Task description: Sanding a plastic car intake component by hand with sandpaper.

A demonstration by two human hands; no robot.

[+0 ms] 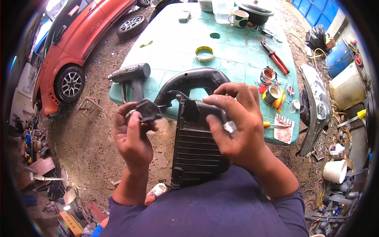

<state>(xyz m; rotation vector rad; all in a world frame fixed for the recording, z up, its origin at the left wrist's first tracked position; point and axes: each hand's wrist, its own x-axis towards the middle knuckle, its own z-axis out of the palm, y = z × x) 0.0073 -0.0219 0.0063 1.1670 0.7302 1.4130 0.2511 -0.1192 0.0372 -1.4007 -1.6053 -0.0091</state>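
My left hand (134,138) pinches a small dark plastic piece (149,110) between thumb and fingers, left of a black ribbed plastic housing (199,146). That housing leans upright between my body and the table's near edge. Over its upper right part is my right hand (241,122), with thumb and forefinger bent and apart. A small shiny, whitish object (229,126) shows by its palm, seemingly held by the curled fingers; its kind is unclear. Behind the housing, a curved black plastic duct (193,77) lies on the table. A heat gun (134,75) rests beyond my left hand.
The pale green table (169,47) carries a tape roll (204,53), red-handled pliers (276,59), open tins (272,94), a putty-smeared spreader (283,128), a mug (239,18) and a black pot (256,12). A headlight (314,106) stands right; a red car (79,43) is left.
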